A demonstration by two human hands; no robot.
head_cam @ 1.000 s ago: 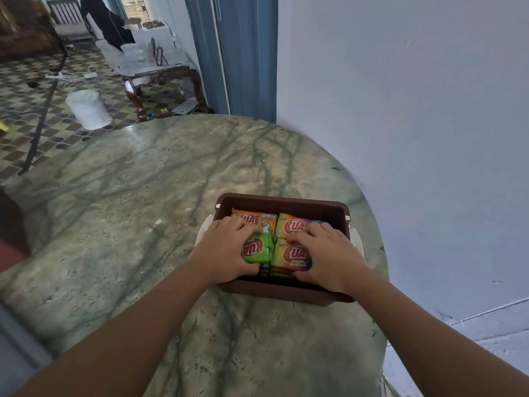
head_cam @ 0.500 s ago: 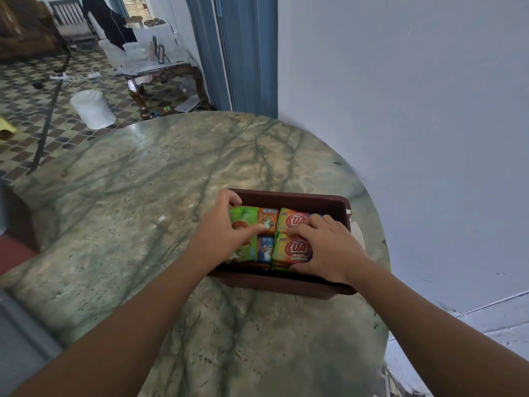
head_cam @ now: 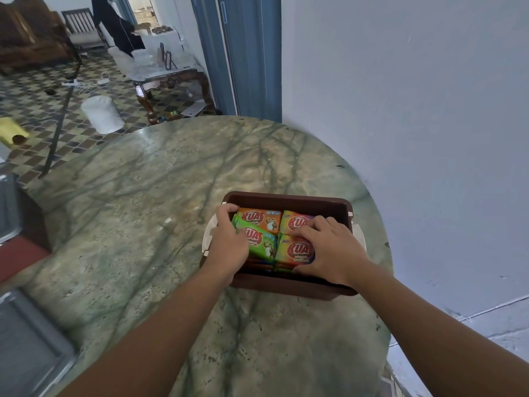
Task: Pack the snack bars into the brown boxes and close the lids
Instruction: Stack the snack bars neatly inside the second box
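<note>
The brown box (head_cam: 289, 199) stands open on the right part of the green marble table (head_cam: 137, 224). It is filled with colourful snack bars lying flat in two columns. My left hand (head_cam: 229, 242) reaches in at the box's left side, fingers curled round the left end of a tilted green snack bar (head_cam: 262, 242), next to an orange bar (head_cam: 262, 220) behind it. My right hand (head_cam: 329, 250) lies over the right column, fingers on top and thumb at the near edge of the front yellow-red bar (head_cam: 292, 250). No lid is on the box.
White plastic parts (head_cam: 206, 239) stick out at both short sides of the box. A pale wall (head_cam: 415, 124) runs close along the table's right edge. Beyond the table lie a tiled floor, a white bucket (head_cam: 101, 114) and a small side table (head_cam: 169, 78).
My left hand slid from the top of the left bars to their left end, and the green bar now lies tilted. My right hand stayed on the right column.
</note>
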